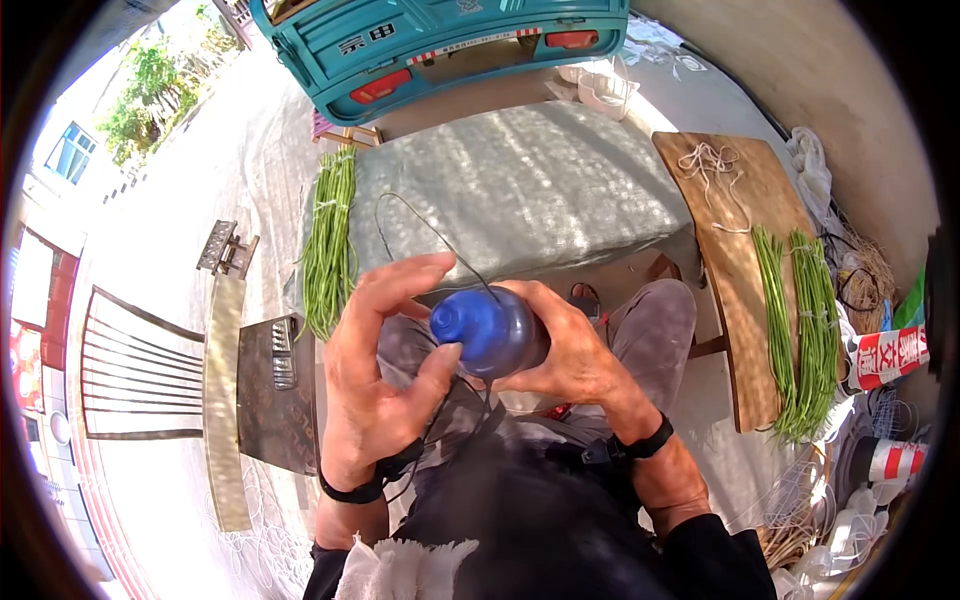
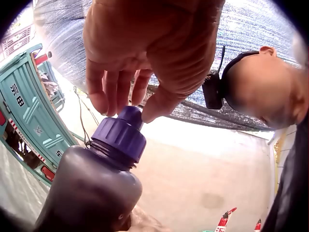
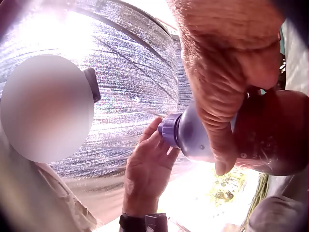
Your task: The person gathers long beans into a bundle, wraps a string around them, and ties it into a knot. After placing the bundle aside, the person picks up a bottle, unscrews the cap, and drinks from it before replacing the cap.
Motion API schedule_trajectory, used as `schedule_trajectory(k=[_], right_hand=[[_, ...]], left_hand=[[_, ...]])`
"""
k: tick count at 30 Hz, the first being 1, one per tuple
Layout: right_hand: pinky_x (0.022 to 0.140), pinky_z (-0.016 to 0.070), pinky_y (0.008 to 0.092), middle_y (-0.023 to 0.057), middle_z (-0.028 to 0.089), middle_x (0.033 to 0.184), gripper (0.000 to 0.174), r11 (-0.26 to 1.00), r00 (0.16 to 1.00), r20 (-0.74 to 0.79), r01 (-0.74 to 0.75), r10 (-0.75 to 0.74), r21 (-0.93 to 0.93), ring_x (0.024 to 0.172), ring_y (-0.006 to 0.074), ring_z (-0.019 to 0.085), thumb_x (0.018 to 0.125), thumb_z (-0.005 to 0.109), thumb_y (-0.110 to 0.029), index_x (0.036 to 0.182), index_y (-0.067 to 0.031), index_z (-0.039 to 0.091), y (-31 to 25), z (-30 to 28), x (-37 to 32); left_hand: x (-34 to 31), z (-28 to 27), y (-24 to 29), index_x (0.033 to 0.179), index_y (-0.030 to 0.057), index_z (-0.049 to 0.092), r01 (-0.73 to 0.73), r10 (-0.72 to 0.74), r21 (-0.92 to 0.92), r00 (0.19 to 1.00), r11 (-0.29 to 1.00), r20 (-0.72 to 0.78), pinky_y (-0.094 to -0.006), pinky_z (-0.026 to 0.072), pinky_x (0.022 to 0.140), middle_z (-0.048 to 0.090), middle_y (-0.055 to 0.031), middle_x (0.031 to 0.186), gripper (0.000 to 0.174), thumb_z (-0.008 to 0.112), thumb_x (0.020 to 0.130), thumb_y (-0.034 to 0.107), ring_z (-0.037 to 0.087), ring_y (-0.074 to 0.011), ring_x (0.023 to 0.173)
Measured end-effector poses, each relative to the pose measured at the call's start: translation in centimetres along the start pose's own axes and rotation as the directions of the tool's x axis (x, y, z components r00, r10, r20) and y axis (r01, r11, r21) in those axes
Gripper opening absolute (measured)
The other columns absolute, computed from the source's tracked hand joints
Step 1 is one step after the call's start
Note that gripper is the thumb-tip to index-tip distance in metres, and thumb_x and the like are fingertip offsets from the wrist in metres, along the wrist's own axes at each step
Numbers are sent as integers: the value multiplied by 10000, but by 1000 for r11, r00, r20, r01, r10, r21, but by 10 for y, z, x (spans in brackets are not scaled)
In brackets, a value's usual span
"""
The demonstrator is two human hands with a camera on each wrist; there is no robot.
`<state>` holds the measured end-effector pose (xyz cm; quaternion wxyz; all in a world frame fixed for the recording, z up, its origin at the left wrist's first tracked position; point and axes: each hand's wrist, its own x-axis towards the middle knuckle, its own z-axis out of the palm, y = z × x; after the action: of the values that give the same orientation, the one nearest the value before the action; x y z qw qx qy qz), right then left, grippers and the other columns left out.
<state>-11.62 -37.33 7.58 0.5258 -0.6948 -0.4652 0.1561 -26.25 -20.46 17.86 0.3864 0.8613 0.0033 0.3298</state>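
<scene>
In the head view, a bottle with a blue-purple cap (image 1: pixel 465 318) points up toward the camera. The right hand (image 1: pixel 575 350) grips the bottle's body, its thumb lying along the side in the right wrist view. The left hand (image 1: pixel 375 370) is at the cap, thumb tip against the narrow spout and index finger held apart from it. Seen by the left wrist camera, the spout (image 2: pixel 130 115) stands between the left thumb and the loosely bent fingers (image 2: pixel 113 92). The bottle (image 2: pixel 91 188) is translucent with dark contents. A dark cord (image 1: pixel 430 222) loops behind it.
Green bean bundles lie on the cloth-covered table (image 1: pixel 520 190) and on a wooden board (image 1: pixel 735 290) at the right, with pale string (image 1: pixel 712 165) on the board. A bench (image 1: pixel 228 400) stands left. A teal vehicle (image 1: pixel 450 50) is beyond the table.
</scene>
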Motion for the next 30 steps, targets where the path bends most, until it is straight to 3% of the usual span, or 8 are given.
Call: schedule_trajectory(k=[5,11,14,18,20,23,24,30], right_hand=[[1097,532,472,180,654,1390,993,999,999,39,-26,25,18,1305,376,650,618,1023,-183,1477,-46,543,-3,-1,0],[1109,522,477,190,648,1405,994,996,994,85,-79,75,48,1323,376,640,623,1020,-181,1479,-44,535,-3,-2,-2],[1099,526,474,194,657,1389,993,989,986,122,-121,111,86,1308,370,653,621,1019,-184,1476,-40,535,-6,-4,-1],[1061,545,428,159,689,1331,948,992,993,106,-68,57,110,1234,284,692,653,1010,-219,1466,-37,556,-2,-1,-1],[1059,546,427,157,686,1333,956,993,994,105,-32,20,111,1232,277,689,649,1014,-216,1467,-34,553,3,2,-1],[1079,537,458,182,673,1360,974,992,994,110,-17,3,126,1270,336,670,629,1016,-191,1468,-38,547,2,4,0],[1090,532,475,195,668,1373,981,991,994,113,-21,6,134,1289,366,662,620,1015,-179,1469,-41,545,1,5,0],[1089,532,463,192,667,1382,968,983,985,162,-85,58,163,1311,347,654,623,1020,-178,1463,-42,558,-1,2,-3]], left_hand=[[-6,1,-2,1305,18,659,96,-98,126,995,987,4,-351,571,853,774,-125,1147,577,901,782,49,730,-247,978],[-8,2,-4,1339,16,635,64,-60,-89,997,994,49,-347,583,907,783,-136,1200,540,822,837,-51,743,-231,997],[-10,3,-12,1341,17,630,52,-44,-185,998,981,45,-334,576,882,774,-139,1252,544,835,839,-15,745,-238,1018],[-4,0,-8,1276,30,663,-5,4,-54,1000,999,-11,-322,550,805,764,-112,1165,532,902,804,88,717,-215,944],[-6,-2,-7,1236,38,682,34,-31,76,999,997,-30,-320,535,769,752,-95,1100,529,932,780,135,694,-200,896],[-9,0,-8,1194,42,699,96,-94,22,993,995,-69,-327,526,746,718,-73,1005,512,949,760,149,658,-183,837],[-11,-1,-9,1209,37,698,104,-104,-4,993,995,-58,-328,542,767,748,-89,1054,494,930,781,120,675,-195,852],[-10,-12,-6,1307,-8,624,34,-31,-38,996,999,79,-335,574,901,769,-165,1202,516,859,848,-14,746,-245,1083]])
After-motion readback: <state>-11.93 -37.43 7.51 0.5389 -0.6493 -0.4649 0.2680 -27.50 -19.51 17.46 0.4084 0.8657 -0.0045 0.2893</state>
